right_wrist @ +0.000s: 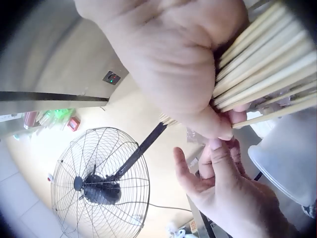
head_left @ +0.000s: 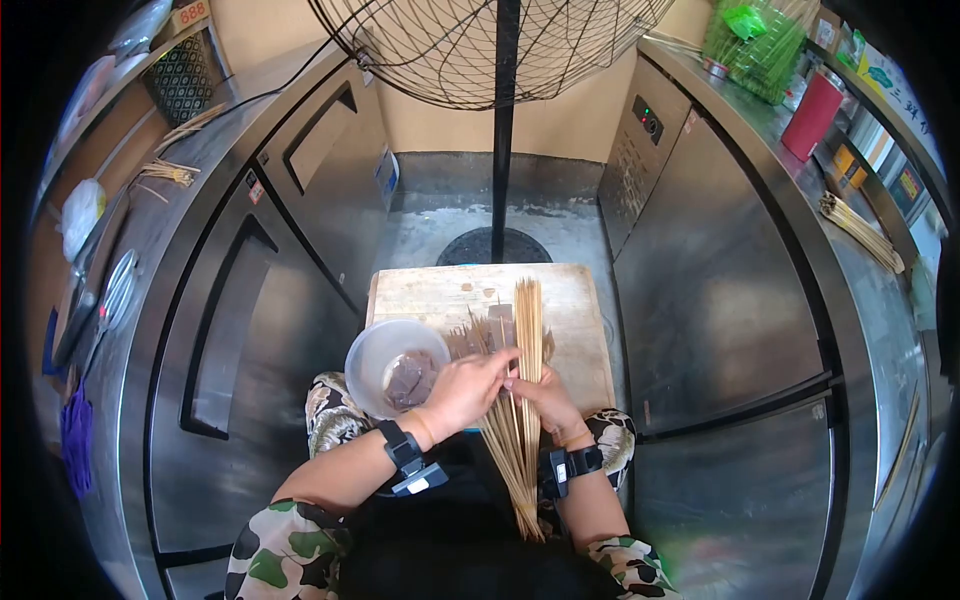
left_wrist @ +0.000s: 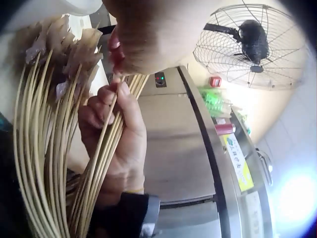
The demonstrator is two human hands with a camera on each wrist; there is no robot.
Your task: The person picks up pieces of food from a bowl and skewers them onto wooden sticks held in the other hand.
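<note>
My right hand point(head_left: 548, 400) grips a bundle of thin bamboo skewers point(head_left: 529, 320), upright in the head view. One skewer point(left_wrist: 107, 116) stands apart from the bundle, between the right thumb and fingers. My left hand point(head_left: 468, 388) meets the right thumb there, thumb and fingertips pinching at this skewer's upper end; I cannot tell whether a slice is between them. Below the hands, several skewers with dark, thin slices point(left_wrist: 62, 44) threaded on their ends lie fanned over the edge of a wooden board point(head_left: 580, 340). A translucent plastic tub point(head_left: 362, 362) left of them holds more dark slices point(head_left: 410, 380).
A black fan stand point(head_left: 505, 150) with a wire cage point(head_left: 430, 50) rises behind the board. Steel cabinets point(head_left: 250, 350) flank both sides. Skewer bundles point(head_left: 860, 232), a pink bottle point(head_left: 813, 115) and a whisk point(head_left: 120, 285) lie or stand on the counters.
</note>
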